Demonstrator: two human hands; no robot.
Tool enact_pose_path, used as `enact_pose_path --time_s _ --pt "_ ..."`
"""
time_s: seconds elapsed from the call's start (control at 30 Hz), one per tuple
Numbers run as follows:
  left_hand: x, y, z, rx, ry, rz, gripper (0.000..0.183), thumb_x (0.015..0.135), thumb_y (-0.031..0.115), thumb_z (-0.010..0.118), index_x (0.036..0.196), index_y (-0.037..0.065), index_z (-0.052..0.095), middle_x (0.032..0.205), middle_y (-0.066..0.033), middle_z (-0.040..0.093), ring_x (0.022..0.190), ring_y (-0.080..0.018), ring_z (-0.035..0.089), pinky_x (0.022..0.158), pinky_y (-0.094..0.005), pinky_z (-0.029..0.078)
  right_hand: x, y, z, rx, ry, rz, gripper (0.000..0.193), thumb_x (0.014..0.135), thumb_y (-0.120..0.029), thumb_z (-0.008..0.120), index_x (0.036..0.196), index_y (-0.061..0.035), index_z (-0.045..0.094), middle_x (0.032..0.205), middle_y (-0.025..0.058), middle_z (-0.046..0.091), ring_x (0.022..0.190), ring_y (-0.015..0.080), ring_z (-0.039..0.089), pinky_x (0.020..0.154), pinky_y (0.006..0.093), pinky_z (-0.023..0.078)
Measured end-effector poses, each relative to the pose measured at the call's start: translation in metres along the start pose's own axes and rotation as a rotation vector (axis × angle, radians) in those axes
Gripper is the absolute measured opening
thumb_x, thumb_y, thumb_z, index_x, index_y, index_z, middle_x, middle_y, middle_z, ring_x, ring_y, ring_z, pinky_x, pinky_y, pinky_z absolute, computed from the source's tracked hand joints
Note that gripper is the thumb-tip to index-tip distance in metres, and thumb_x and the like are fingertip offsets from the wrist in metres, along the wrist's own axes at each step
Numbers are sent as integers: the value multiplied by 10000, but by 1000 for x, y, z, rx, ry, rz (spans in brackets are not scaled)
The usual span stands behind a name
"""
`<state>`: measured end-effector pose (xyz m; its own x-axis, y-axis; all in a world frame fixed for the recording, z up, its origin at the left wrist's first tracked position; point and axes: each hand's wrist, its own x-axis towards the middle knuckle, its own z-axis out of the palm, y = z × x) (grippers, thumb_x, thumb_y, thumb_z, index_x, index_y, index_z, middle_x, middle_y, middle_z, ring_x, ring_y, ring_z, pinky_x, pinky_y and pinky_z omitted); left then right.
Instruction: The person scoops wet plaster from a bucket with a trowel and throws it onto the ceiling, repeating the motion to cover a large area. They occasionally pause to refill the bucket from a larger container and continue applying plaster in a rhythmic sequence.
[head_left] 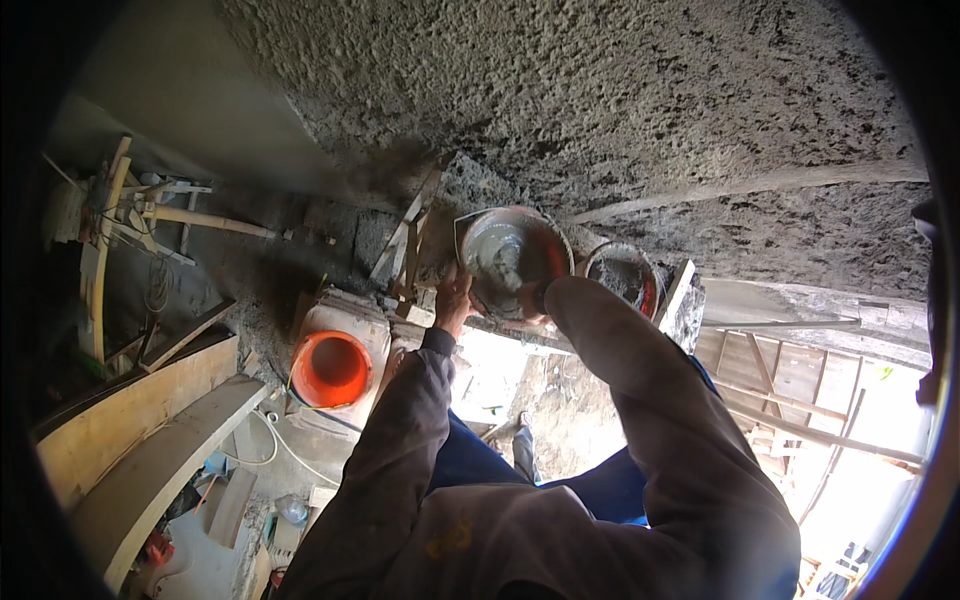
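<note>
A large bucket [487, 244] of wet grey mortar stands ahead of me against the rough wall, its wire handle lying over to the left. My left hand [455, 302] grips its near left rim. Over the near side of the same bucket, my right hand [534, 302] is curled closed. The sleeve and wrist cover part of it, and what its fingers hold cannot be made out. Just to the right is a second, smaller bucket [622, 272] with mortar residue inside, partly behind my right forearm.
An orange bucket [330, 370] stands lower left on a pale block. Boards [150, 420] run along the left, with timber framing [115, 240] beyond. The rough plastered wall [600, 90] fills the far side. Bright gaps open below the platform, where a person's leg [525, 450] shows.
</note>
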<state>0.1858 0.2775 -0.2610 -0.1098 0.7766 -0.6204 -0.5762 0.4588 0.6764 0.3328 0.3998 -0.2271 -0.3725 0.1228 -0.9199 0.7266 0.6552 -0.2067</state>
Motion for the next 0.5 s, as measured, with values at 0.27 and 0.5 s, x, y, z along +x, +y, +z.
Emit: enact_pose_path --time_s 0.27,0.5 --pt "-4 2 0 -24 4 45 495 961 278 519 1414 141 373 805 -66 577 504 -145 564 613 -443 583 -37 49 -5 1202 -64 -62 163 754 -107 686 627 -62 594 540 47 526 473 171 528 461 337 466" --pt "-6 5 1 22 43 64 547 940 318 519 1428 149 338 854 -81 585 619 -191 623 686 -493 581 -15 36 3 -745 232 -8 293 825 -300 647 1016 -80 688 951 88 707 945 263 672 819 360 548"
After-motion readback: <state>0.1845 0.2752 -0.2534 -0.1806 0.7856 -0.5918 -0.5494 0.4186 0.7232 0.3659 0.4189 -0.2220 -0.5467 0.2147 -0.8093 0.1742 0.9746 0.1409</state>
